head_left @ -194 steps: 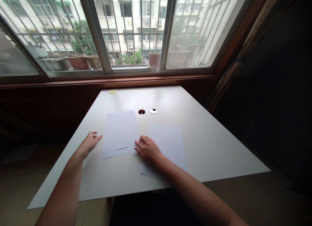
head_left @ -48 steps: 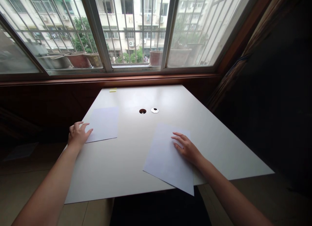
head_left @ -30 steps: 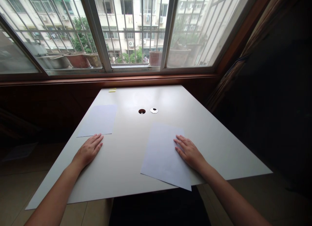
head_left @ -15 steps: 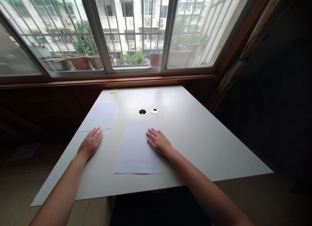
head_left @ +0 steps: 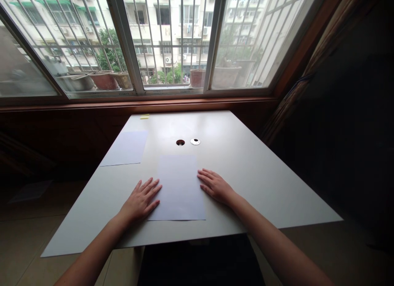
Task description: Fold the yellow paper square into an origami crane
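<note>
A white sheet of paper (head_left: 180,185) lies flat at the middle of the white table (head_left: 261,179), near its front edge. My left hand (head_left: 140,200) rests palm down with fingers spread, its fingertips on the sheet's left edge. Palm down as well, my right hand (head_left: 216,186) lies with fingers stretched out, touching the sheet's right edge. Neither hand holds anything. A second white sheet (head_left: 125,147) lies apart at the table's far left.
A round cable hole (head_left: 180,142) and its loose cap (head_left: 195,141) sit behind the middle sheet. A small yellow note (head_left: 144,116) lies at the far edge. A barred window (head_left: 172,39) with plant pots runs behind; a dark curtain (head_left: 295,84) hangs right.
My right hand slid one sheet from the right front edge to the middle of the table. My left hand left the far-left sheet and moved right to the middle sheet's left edge.
</note>
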Demonstrator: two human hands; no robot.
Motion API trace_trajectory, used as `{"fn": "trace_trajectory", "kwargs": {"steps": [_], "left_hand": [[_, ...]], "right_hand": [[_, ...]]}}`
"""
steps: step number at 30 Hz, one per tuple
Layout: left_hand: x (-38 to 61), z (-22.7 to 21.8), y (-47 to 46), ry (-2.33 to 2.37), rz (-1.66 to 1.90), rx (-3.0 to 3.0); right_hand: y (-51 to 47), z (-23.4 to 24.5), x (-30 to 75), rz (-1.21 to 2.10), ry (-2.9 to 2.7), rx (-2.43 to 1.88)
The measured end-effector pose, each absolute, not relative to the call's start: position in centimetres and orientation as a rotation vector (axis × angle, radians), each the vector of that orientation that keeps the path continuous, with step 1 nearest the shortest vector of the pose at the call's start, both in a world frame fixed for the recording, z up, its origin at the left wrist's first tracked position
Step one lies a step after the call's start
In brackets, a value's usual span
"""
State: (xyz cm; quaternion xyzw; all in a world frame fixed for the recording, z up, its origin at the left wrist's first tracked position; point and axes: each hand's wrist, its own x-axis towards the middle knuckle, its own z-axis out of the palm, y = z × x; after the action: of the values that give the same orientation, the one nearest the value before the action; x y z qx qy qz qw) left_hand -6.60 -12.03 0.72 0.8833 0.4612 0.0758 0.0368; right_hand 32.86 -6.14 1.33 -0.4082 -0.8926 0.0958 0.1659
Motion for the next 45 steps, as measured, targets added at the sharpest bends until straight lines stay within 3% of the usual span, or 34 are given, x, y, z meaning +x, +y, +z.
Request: {"fn": "trace_trajectory", "kwargs": {"steps": [16,25,32,45], "left_hand": [[-2.8,-0.7,-11.7,1.867,0.657,2.146],[-1.0,4.6,-10.4,1.802,0.754,1.515],[-2.0,4.8,-9.8,1.594,0.933,1.128],[-2.6,4.5,-9.5,1.501,1.021,1.003]], "right_hand": [[-5.8,0.8,29.9,0.160,-2.535,-1.456],[-6.1,0.3,29.4,0.141,-2.490,-1.449],[-6.2,0.5,29.5,0.145,-2.504,-1.456],[-6.4,0.8,29.6,0.172,-2.519,-1.479]]}}
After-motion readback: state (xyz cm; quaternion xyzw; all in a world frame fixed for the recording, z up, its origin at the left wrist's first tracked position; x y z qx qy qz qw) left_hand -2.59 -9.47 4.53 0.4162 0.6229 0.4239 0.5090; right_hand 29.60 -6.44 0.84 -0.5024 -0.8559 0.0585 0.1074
